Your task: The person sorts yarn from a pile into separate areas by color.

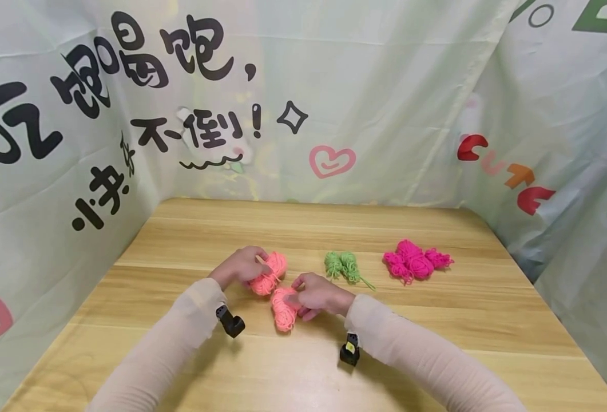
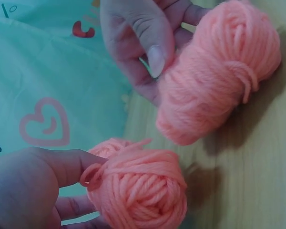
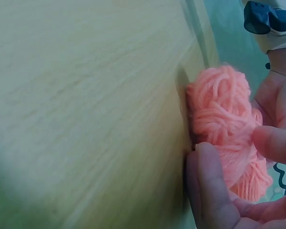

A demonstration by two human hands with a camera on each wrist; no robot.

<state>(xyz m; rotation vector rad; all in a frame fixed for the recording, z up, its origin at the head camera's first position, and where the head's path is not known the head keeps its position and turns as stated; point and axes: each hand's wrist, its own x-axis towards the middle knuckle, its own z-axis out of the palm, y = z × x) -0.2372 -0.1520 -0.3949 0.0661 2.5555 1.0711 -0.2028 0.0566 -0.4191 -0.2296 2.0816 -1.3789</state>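
Observation:
Two small coral-pink bundles of yarn are at the middle of the table, one at each hand. My left hand (image 1: 241,265) pinches the farther yarn bundle (image 1: 274,269), which is tied round its middle. In the left wrist view its thumb lies by a small loop on that bundle (image 2: 143,191). The nearer yarn bundle (image 1: 284,313) is between the thumb and fingers of my right hand (image 1: 321,294). Up close in the right wrist view, this bundle (image 3: 224,114) sits against the tabletop, thumb on one side and fingers on the other. The two bundles lie close together.
A green yarn bundle (image 1: 342,265) with a loose tail lies right of the hands. Farther right is a magenta yarn heap (image 1: 415,262). The wooden table (image 1: 205,366) is bordered by printed cloth (image 1: 385,114) at the back and sides. Each wrist carries a small black camera.

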